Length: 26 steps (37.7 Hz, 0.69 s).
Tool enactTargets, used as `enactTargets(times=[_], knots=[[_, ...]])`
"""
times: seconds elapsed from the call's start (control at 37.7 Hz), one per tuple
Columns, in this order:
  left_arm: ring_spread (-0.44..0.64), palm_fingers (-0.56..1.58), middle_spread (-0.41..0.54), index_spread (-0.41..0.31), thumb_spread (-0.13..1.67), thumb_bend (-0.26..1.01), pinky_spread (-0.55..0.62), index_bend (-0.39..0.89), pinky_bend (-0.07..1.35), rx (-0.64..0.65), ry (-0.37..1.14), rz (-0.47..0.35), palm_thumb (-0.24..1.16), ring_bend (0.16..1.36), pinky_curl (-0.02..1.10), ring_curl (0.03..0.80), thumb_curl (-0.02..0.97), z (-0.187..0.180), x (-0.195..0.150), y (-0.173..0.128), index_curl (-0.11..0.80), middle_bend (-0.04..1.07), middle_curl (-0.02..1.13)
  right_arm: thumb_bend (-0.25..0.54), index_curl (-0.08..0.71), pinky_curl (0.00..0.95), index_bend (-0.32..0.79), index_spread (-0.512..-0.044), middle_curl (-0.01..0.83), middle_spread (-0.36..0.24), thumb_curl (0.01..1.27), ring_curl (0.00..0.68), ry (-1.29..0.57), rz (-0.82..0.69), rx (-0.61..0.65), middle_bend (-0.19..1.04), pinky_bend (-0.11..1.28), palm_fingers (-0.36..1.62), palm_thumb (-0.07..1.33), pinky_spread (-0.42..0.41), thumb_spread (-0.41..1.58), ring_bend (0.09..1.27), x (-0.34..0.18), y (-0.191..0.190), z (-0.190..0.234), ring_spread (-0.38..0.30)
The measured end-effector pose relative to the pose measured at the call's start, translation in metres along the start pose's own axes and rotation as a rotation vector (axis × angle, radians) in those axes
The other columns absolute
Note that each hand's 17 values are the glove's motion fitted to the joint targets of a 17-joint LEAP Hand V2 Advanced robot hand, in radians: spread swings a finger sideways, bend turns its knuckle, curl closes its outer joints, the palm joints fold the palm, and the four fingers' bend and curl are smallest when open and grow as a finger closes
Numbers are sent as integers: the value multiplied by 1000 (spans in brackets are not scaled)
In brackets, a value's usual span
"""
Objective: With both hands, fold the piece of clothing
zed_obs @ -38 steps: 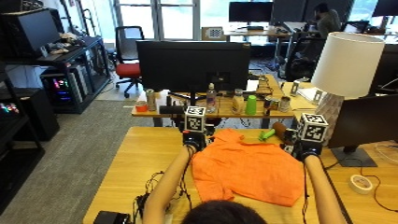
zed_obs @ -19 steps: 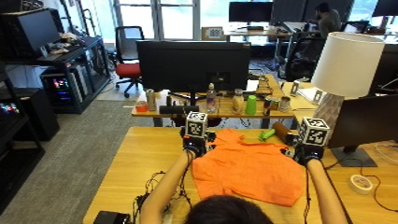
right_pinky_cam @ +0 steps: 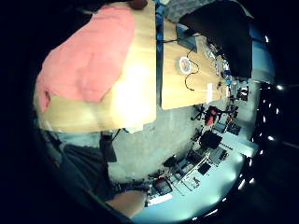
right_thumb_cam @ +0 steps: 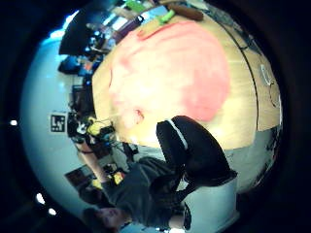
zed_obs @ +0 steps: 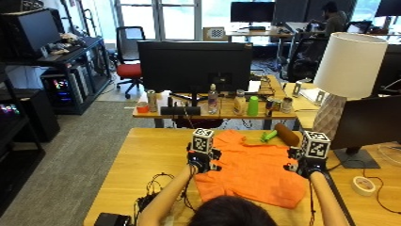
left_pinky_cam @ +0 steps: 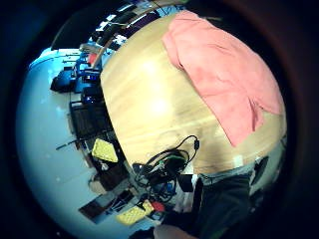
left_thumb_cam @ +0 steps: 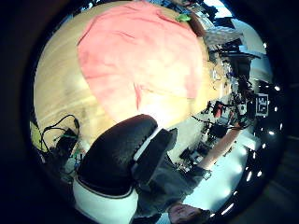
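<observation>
An orange garment (zed_obs: 251, 172) lies spread on the wooden table (zed_obs: 144, 155), a little rumpled, with one sleeve toward the far edge. My left hand (zed_obs: 202, 162) hovers at the garment's left edge and my right hand (zed_obs: 305, 167) at its right edge. Both are above the cloth and hold nothing. In the palm views the garment (left_thumb_cam: 140, 60) (right_thumb_cam: 170, 73) lies flat on the wood some way below the palms. A relaxed left thumb (left_thumb_cam: 124, 156) and right thumb (right_thumb_cam: 194, 153) show there, clear of the cloth.
A green object (zed_obs: 269, 136) and a brown cylinder (zed_obs: 287, 134) lie just beyond the garment's far edge. A tape roll (zed_obs: 362, 185) and a dark monitor (zed_obs: 370, 125) are at the right. Cables (zed_obs: 156, 186) lie at the near left. A lamp (zed_obs: 348, 70) stands behind.
Both hands have drawn back along the garment's sides toward the person. The garment lies as before.
</observation>
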<state>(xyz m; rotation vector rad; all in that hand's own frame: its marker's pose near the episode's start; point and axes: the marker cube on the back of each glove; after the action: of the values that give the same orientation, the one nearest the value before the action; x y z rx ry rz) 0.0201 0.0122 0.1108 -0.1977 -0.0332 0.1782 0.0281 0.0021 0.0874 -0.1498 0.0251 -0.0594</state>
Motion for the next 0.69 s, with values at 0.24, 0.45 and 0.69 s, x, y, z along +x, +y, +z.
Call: enactTargets(times=[0.24,0.45,0.69], knots=[[345,-44,227,-54,906,-28,420,104,602,-161,6,113,31,744,314,261,233,79,31,3,158,188,266,26,142,343,90,-378,315,-35,222,286,29,-36,-118,225,621,230,493,195,1161,544,-2,-25,69,41],[374,-43,251,-54,879,-24,427,107,644,-278,13,41,64,725,329,257,258,116,55,45,163,173,266,-5,128,362,71,-361,329,-43,242,311,61,-54,-251,211,688,290,536,149,1113,595,-2,-35,148,1],[370,27,252,-52,911,-17,385,139,693,-224,22,-2,117,742,346,260,274,137,54,37,176,177,267,-4,129,369,95,-359,348,-53,272,322,99,-31,-188,223,709,310,624,126,1065,591,3,-46,198,-20]])
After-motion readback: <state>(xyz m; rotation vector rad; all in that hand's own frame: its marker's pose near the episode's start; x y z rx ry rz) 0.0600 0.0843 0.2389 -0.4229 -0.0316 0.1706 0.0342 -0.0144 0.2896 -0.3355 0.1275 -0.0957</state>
